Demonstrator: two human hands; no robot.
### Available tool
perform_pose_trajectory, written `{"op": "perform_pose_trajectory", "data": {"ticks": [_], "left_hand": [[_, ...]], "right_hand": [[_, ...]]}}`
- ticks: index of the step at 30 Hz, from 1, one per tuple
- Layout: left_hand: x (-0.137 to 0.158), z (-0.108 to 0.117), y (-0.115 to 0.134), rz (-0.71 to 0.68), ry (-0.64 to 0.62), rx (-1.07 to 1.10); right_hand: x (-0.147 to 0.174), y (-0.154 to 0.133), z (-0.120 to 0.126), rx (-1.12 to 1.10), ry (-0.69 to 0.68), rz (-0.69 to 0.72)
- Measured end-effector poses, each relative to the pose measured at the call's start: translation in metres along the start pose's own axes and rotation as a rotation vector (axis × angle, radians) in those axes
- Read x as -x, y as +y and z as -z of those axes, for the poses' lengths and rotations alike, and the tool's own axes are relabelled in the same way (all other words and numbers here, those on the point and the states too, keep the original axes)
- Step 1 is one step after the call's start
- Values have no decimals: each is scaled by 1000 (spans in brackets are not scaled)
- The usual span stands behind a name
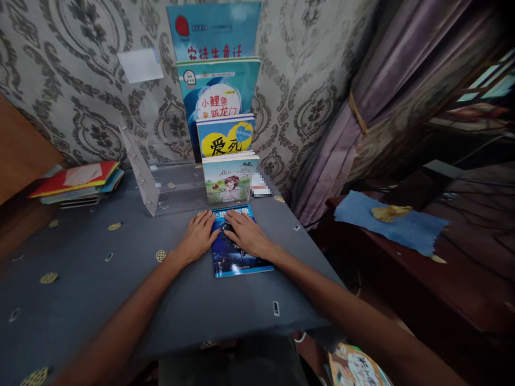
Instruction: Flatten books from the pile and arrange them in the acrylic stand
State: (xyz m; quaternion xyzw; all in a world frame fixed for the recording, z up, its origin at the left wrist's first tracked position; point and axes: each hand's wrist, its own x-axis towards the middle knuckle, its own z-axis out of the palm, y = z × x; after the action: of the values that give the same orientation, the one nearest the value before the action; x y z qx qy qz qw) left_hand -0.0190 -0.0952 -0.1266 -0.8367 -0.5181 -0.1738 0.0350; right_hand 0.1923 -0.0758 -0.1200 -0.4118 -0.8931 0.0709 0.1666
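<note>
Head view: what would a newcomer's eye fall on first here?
Probably the stepped column of upright books in the clear rack, before the patterned wall. Next, the left hand and right hand, resting at a dark blue book lying on the table before the rack. Then the tied purple curtain to the right.

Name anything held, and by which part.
Nothing appears gripped; the left hand rests at the left edge of the blue book, the right hand on top.

A book (241, 266) lies on the table (201, 308) before the rack (140, 174).
</note>
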Motion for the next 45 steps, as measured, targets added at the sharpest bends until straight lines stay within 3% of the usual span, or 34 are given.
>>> {"op": "perform_pose_trajectory", "data": {"ticks": [6, 19, 26, 38, 45], "left_hand": [[-1, 1, 1, 12, -16, -23], [1, 3, 7, 48, -37, -38], [0, 5, 8, 58, -67, -36], [3, 0, 6, 51, -41, -40], [3, -1, 5, 44, -35, -51]], "right_hand": [[1, 29, 3, 32, 24, -163], [0, 50, -1, -53, 79, -110], [31, 35, 6, 33, 40, -174], [98, 5, 14, 121, 18, -110], [109, -12, 21, 156, -4, -115]]}}
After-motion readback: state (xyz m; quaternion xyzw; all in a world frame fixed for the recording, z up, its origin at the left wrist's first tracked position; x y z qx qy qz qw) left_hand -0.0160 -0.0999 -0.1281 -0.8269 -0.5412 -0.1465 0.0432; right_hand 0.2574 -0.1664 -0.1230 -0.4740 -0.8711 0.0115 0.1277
